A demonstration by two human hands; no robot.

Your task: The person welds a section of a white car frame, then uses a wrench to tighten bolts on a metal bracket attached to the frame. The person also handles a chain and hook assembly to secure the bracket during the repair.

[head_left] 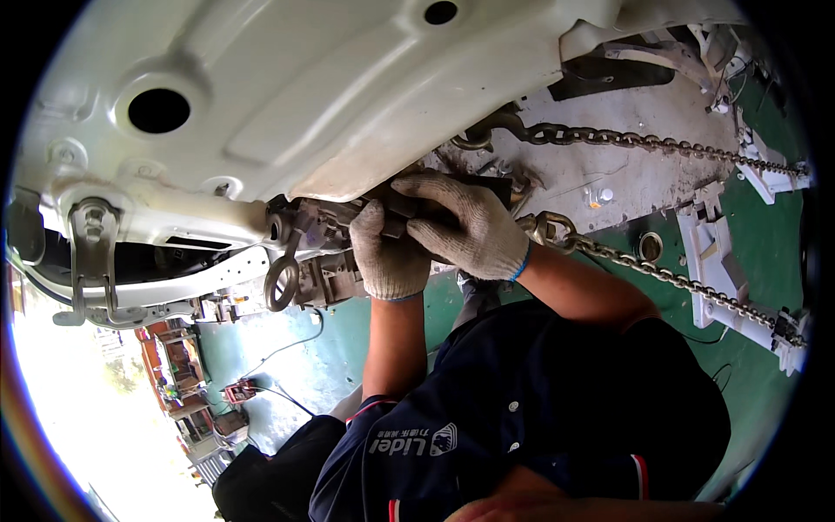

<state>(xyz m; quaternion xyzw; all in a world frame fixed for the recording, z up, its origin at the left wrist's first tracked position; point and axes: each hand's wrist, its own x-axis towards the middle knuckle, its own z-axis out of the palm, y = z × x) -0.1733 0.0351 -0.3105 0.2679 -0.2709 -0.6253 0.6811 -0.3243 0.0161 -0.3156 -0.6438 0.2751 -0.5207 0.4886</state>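
Both my hands wear knit work gloves and reach beneath a white painted vehicle body panel (304, 87). My left hand (385, 257), thumb raised, is closed on a dark metal clamp (393, 228) at the panel's lower edge. My right hand (474, 226) has its fingers curled over the same clamp from the right, partly hiding it. A steel eye fitting (272, 283) hangs left of my hands. A heavy hook (483, 130) with an upper chain (626, 139) sits above my right hand; a lower chain (644, 270) runs rightward from a shackle (548, 228) beside it.
White metal supports (709, 252) stand at the right on a green floor (765, 252). A bracket (91, 244) is bolted to the body at left. Cluttered shelving (178, 374), a red device (239, 391) and cables lie toward the bright opening at lower left.
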